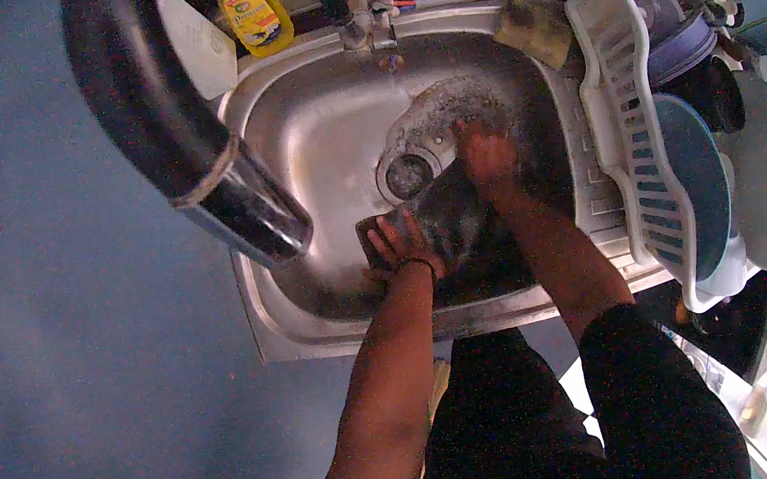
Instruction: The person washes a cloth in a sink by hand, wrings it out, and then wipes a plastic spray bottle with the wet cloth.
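A dark, wet item [456, 216], its kind unclear in the dim light, lies tilted in the near part of a stainless steel sink basin [329, 165]. My left hand [403, 244] holds its left end, fingers spread over the surface. At its far right edge is my right hand [488, 153], fingers curled; whether something is inside them is hidden. Just beyond the item sits the round drain [409, 176] with its strainer. Greyish suds [452, 102] spread over the basin floor behind the drain and up to my right hand.
A tap [359, 23] stands behind the basin, with a yellow dish soap bottle [254, 14] to its left. A worn sponge [531, 32] rests at the back right corner. Rightward, a white dish rack [638, 121] holds several dishes. A thick black pipe [138, 90] overhangs the left side.
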A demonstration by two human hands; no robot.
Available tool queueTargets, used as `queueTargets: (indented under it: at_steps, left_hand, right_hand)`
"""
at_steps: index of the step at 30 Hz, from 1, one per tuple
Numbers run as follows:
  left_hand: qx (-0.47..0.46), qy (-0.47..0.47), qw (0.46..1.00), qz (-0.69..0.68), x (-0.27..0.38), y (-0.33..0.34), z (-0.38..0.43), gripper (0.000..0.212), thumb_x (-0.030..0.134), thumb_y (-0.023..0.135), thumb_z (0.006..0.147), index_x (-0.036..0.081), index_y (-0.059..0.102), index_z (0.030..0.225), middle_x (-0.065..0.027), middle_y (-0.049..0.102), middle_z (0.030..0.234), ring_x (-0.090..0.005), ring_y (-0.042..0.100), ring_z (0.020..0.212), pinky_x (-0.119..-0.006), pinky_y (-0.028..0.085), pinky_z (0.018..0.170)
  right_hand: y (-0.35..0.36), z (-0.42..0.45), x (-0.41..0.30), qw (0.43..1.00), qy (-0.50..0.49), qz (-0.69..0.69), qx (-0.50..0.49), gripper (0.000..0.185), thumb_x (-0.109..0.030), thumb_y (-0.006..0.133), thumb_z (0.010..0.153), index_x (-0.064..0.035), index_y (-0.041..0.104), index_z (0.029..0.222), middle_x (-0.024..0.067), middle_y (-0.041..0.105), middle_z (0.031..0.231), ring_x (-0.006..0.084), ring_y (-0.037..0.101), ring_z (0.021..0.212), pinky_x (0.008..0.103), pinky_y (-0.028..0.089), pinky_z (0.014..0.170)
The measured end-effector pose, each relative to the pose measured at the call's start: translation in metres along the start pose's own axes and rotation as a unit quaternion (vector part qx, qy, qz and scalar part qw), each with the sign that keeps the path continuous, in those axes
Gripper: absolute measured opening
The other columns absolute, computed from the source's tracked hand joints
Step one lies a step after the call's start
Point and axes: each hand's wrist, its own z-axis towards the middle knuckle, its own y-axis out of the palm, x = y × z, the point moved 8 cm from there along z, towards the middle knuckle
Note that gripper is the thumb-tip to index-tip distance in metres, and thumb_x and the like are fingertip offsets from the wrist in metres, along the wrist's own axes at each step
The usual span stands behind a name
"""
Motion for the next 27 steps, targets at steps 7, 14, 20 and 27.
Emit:
queueTargets:
  at_steps: [7,14,20,27]
  left_hand:
    - [-0.075,0.012,0.997,-0.015,0.021,-0.046,0.000,0.107,0.042,0.068,0.072,0.033,-0.012,0.143,-0.0118,-0.031,0.144,-0.0383,-0.028,0.131,-0.076,0.007,0.093]
    - [0.141,0.002,0.990,0.017,0.001,-0.025,-0.007,0.099,0.043,0.062,0.077,0.028,-0.010,0.144,-0.0108,-0.031,0.144,-0.0378,-0.030,0.131,-0.076,0.009,0.093]
    - [-0.130,-0.076,0.982,-0.114,0.004,-0.086,0.004,0.085,0.052,0.063,0.074,0.017,0.024,0.140,-0.0073,0.020,0.145,-0.0304,0.017,0.133,-0.063,0.022,0.098]
    - [-0.034,0.119,0.992,0.011,-0.011,-0.113,0.009,0.041,0.036,0.073,0.068,0.011,0.060,0.098,-0.0093,0.052,0.119,-0.0277,0.045,0.115,-0.050,0.044,0.076]
  right_hand:
    - [0.065,-0.099,-0.047,0.943,-0.286,0.097,-0.137,0.031,-0.034,0.046,0.088,-0.0093,0.061,0.098,0.0168,0.064,0.082,0.0315,0.064,0.066,0.0440,0.051,0.055]
    - [0.024,0.001,0.051,0.994,0.004,0.006,-0.107,0.042,-0.042,0.042,0.091,-0.0052,0.060,0.101,0.0180,0.063,0.084,0.0340,0.063,0.078,0.0469,0.050,0.069]
    - [-0.043,-0.025,0.045,0.992,0.097,0.050,-0.071,0.060,-0.051,0.063,0.075,-0.0013,0.056,0.107,0.0238,0.061,0.094,0.0383,0.060,0.088,0.0465,0.047,0.081]
    - [-0.097,-0.058,0.038,0.942,0.138,0.226,-0.209,0.052,-0.027,0.072,0.065,0.0005,0.057,0.107,0.0234,0.060,0.103,0.0370,0.057,0.101,0.0411,0.045,0.086]
